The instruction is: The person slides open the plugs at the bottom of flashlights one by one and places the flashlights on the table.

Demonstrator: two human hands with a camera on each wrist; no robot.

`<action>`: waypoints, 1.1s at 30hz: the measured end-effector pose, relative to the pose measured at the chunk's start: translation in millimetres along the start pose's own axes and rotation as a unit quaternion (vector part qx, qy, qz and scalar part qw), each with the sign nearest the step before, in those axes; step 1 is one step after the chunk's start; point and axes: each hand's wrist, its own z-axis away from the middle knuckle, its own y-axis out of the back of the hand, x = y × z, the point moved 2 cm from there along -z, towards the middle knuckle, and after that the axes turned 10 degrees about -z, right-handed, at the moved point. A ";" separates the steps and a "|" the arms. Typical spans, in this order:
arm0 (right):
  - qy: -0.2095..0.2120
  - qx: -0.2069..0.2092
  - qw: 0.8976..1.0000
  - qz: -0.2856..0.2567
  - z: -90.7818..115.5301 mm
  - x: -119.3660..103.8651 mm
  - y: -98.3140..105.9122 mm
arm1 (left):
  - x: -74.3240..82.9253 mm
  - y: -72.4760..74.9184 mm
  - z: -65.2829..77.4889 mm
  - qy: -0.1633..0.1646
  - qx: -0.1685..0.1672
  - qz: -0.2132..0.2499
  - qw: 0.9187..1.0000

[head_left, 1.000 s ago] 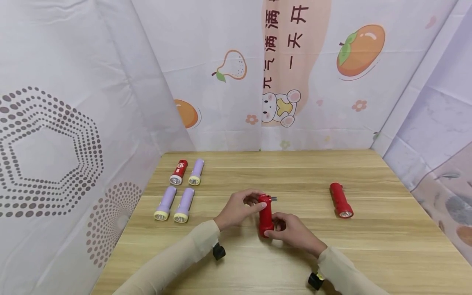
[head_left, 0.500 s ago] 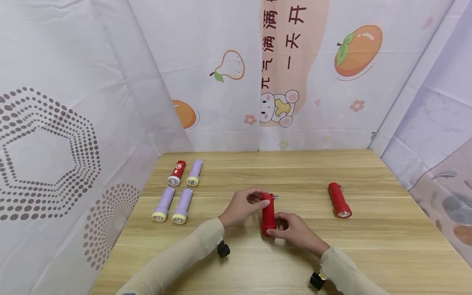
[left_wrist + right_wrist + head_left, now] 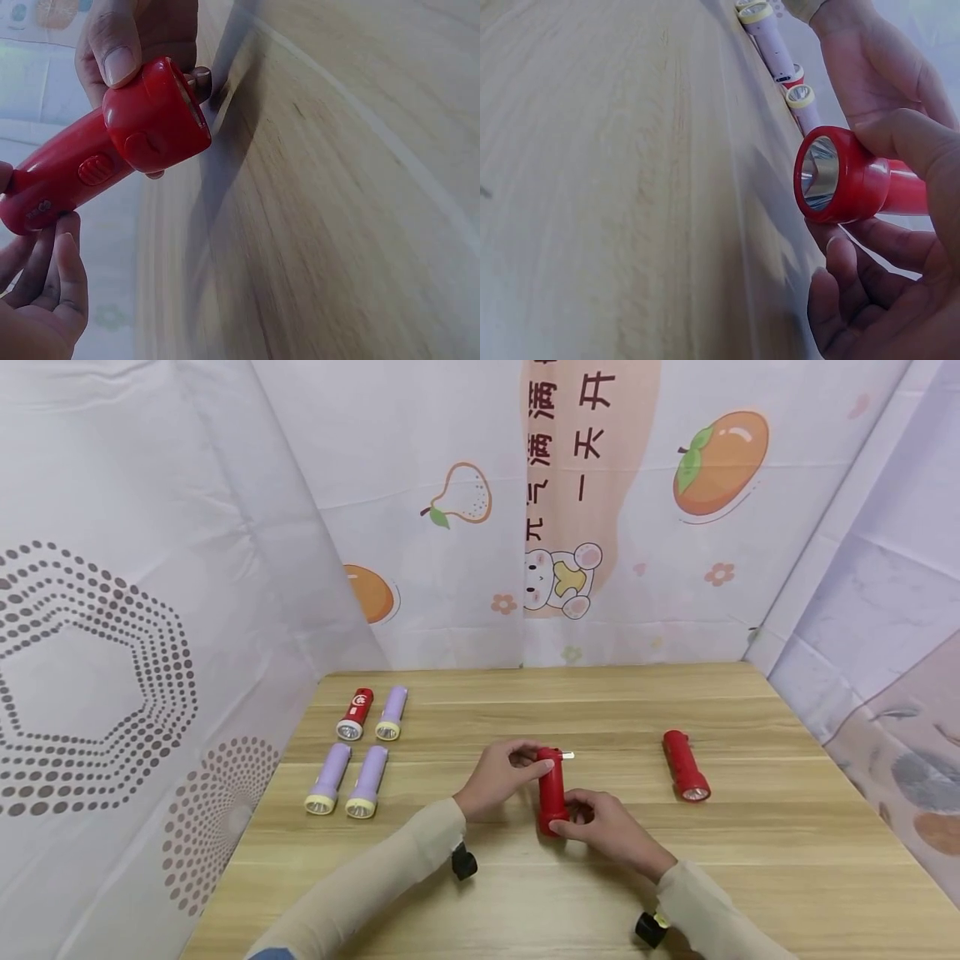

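Observation:
A red flashlight [image 3: 552, 793] is held between both hands over the middle of the wooden table, its lens end toward the person. The left hand [image 3: 498, 779] grips its tail end, thumb on top, where metal prongs [image 3: 567, 755] stick out to the right. At the lens end, the right hand [image 3: 609, 831] pinches the head between thumb and fingers. A ribbed switch [image 3: 95, 169] shows on the red body in the left wrist view. From the right wrist, the silvery reflector [image 3: 820, 173] faces the camera and the thumb lies on the red rim.
A second red flashlight [image 3: 686, 767] lies on the right of the table [image 3: 795, 860]. On the left lie a red flashlight with a white rim [image 3: 356, 714] and three purple ones, including a front purple flashlight [image 3: 367, 781]. Patterned curtains [image 3: 420, 410] stand behind and beside the table.
Both hands and the held flashlight have shifted slightly right and away from the person. The prongs show as one bright strip instead of two. The head view has turned slightly right.

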 end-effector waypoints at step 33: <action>-0.027 0.065 0.997 0.009 13.2 9.4 39.1 | 13.2 -40.5 -41.5 0.020 0.001 -0.008 1.000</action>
